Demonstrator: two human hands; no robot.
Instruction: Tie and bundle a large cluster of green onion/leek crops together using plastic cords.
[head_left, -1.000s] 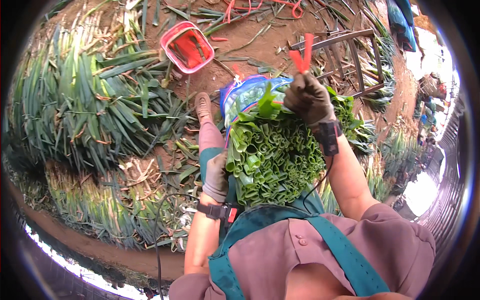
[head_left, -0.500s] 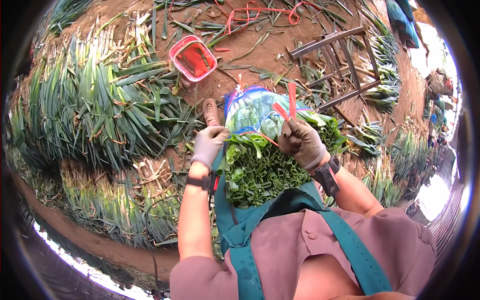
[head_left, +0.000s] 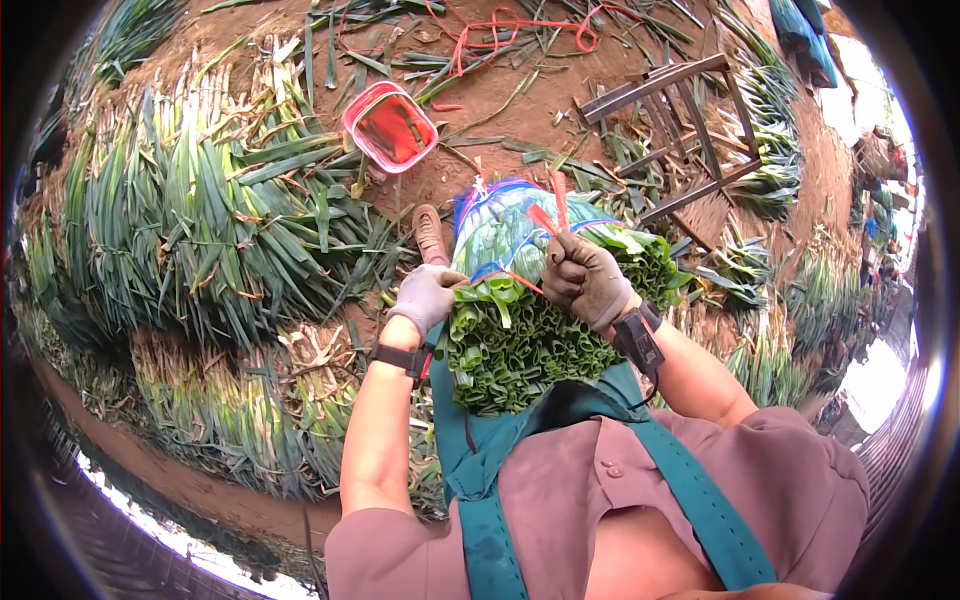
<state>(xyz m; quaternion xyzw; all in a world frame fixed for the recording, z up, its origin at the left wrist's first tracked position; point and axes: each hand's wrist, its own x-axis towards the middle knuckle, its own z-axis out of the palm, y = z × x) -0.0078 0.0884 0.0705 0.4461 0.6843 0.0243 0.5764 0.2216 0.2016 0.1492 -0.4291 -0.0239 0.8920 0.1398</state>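
Over bare dirt, left hand (head_left: 425, 296) steadies leek bundle (head_left: 510, 345); right hand (head_left: 588, 280) fist grips red string (head_left: 553, 205).

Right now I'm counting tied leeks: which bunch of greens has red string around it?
The bundle between the gloved hands; the right hand grips its red string. The heaps alongside lie loose.

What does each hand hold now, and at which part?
The right hand grips a red strap near its end, above the bundle of leeks. The left hand presses the bundle's left side.
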